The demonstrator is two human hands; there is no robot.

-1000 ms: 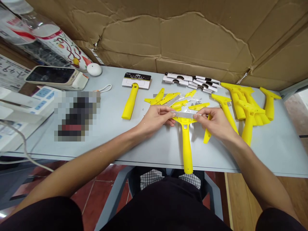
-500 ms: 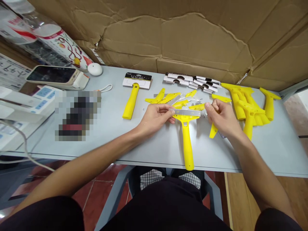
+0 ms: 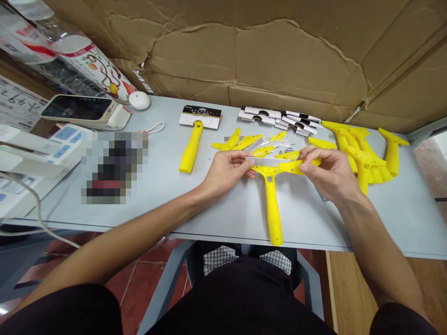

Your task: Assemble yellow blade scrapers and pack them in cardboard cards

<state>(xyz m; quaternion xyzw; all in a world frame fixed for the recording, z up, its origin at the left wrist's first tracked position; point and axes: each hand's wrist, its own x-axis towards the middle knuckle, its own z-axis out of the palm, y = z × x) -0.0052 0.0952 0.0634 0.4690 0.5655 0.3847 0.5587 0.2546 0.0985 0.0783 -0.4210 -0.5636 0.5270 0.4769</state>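
Observation:
My left hand (image 3: 228, 172) is closed on the left end of a metal blade (image 3: 261, 161) and the head of a yellow scraper handle (image 3: 274, 209). The blade lies along the scraper's head, and the handle points toward me. Between thumb and fingers, my right hand (image 3: 330, 172) pinches a yellow plastic cover strip (image 3: 292, 167). The strip's left end overlaps the right part of the blade and head. Just behind lie loose yellow cover strips (image 3: 246, 142), more blades and small screws (image 3: 287, 150).
Yellow scraper handles (image 3: 370, 153) are heaped at the right. Folded cards (image 3: 279, 118) lie along the cardboard wall (image 3: 244, 56). A carded scraper (image 3: 191, 148) sits left of the loose parts. Farther left are a phone (image 3: 77, 109), a white egg-shaped object (image 3: 139, 100) and bottles (image 3: 87, 60).
My right hand has turned the yellow cover strip from nearly upright to level and brought its end over the blade. My left hand keeps its grip on the scraper.

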